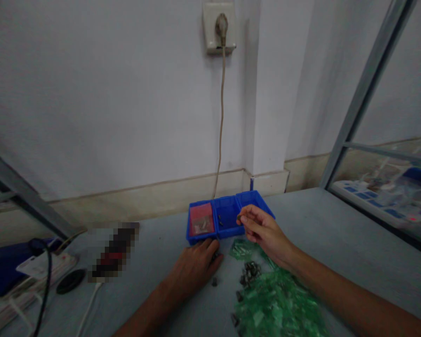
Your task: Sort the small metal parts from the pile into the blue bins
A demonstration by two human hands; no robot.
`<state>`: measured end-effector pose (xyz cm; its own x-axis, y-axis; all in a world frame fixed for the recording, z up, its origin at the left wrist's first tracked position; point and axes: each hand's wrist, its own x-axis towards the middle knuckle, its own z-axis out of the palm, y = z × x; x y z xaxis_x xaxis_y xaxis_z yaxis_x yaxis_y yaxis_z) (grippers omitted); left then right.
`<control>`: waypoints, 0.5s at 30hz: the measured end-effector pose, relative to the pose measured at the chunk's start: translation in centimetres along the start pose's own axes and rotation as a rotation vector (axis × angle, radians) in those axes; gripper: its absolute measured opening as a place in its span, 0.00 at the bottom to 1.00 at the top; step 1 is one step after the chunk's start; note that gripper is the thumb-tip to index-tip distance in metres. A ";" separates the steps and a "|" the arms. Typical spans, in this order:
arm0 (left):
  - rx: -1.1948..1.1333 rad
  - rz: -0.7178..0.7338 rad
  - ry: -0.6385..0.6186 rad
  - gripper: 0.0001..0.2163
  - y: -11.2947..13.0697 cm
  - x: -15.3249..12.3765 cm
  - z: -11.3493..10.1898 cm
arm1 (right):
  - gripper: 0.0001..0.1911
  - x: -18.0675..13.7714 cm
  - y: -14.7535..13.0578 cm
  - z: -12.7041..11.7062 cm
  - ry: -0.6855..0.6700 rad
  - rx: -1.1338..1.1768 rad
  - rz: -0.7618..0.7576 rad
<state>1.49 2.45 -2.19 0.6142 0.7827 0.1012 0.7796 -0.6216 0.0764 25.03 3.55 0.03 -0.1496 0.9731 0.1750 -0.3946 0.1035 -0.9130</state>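
My right hand is raised at the right compartment of the blue divided tray, pinching a small brownish piece between thumb and fingertips. Resting on the table before the tray's left compartment, my left hand has its fingers curled in; small dark pieces show at the fingertips, and what it grips is partly hidden. A pile of small dark metal pieces lies between my hands. Beside it spreads a heap of small green clear plastic bags. One green packet lies by the tray.
The tray's left compartment holds a pink sheet and a clear packet. A pixelated object with a white cable and a black round item lie left. Metal posts flank the table; a power cord hangs behind.
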 end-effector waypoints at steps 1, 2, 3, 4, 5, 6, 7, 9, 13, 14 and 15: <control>0.003 0.000 0.001 0.09 0.0 0.0 0.0 | 0.15 0.0 0.0 0.0 -0.002 0.037 0.021; 0.008 0.000 0.005 0.09 0.0 0.0 0.1 | 0.15 0.0 0.0 0.0 -0.005 0.068 0.040; 0.010 0.001 0.010 0.08 0.0 0.0 0.1 | 0.15 0.0 0.0 0.0 -0.010 0.094 0.058; 0.012 0.004 0.013 0.08 0.0 0.0 0.1 | 0.15 0.0 0.0 0.0 -0.017 0.116 0.071; 0.012 0.006 0.016 0.08 0.0 0.0 0.1 | 0.15 0.0 0.1 0.0 -0.024 0.136 0.083; 0.012 0.008 0.018 0.08 0.0 0.0 0.1 | 0.15 0.0 0.1 -0.1 -0.029 0.155 0.092; 0.011 0.010 0.017 0.08 0.0 0.0 0.0 | 0.15 0.0 0.2 -0.1 -0.034 0.174 0.102; 0.012 0.010 0.011 0.08 0.1 0.0 -0.1 | 0.16 0.1 0.3 -0.1 -0.042 0.209 0.123; 0.019 0.012 0.009 0.07 0.1 -0.1 -0.1 | 0.21 0.1 0.3 -0.1 -0.078 0.263 0.166; 0.022 0.013 0.012 0.07 0.1 -0.1 0.0 | 0.22 0.0 0.2 -0.1 -0.087 0.275 0.175; 0.025 0.016 0.016 0.06 0.1 -0.1 0.0 | 0.23 -0.1 0.1 -0.1 -0.095 0.287 0.183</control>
<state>1.51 2.34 -2.21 0.6245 0.7720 0.1182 0.7728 -0.6327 0.0499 25.08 3.44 -0.12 -0.3200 0.9452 0.0643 -0.5905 -0.1459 -0.7938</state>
